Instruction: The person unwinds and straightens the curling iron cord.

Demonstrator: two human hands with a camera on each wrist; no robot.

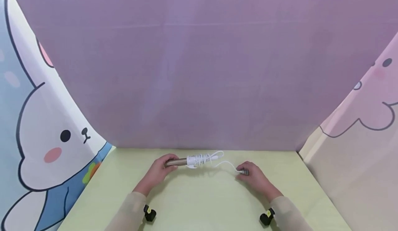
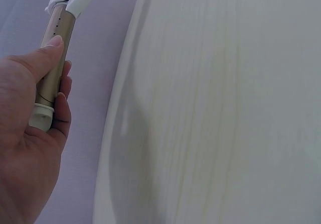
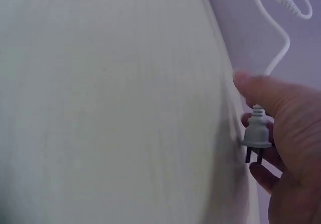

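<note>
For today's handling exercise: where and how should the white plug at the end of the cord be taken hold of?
Pinch the plug by its flat white body, from the sides, as the right hand does. Its two prongs point away from the ribbed neck where the cord leaves; keep fingers off both ends.

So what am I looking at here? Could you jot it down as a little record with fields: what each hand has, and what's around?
left hand: grips the gold metal barrel of a white-handled curling iron
right hand: pinches the white two-pin plug
white cord: partly wound round the iron's handle, the rest running loose to the plug
surface: pale green table
backdrop: purple cloth behind, cartoon-animal curtains at both sides
</note>
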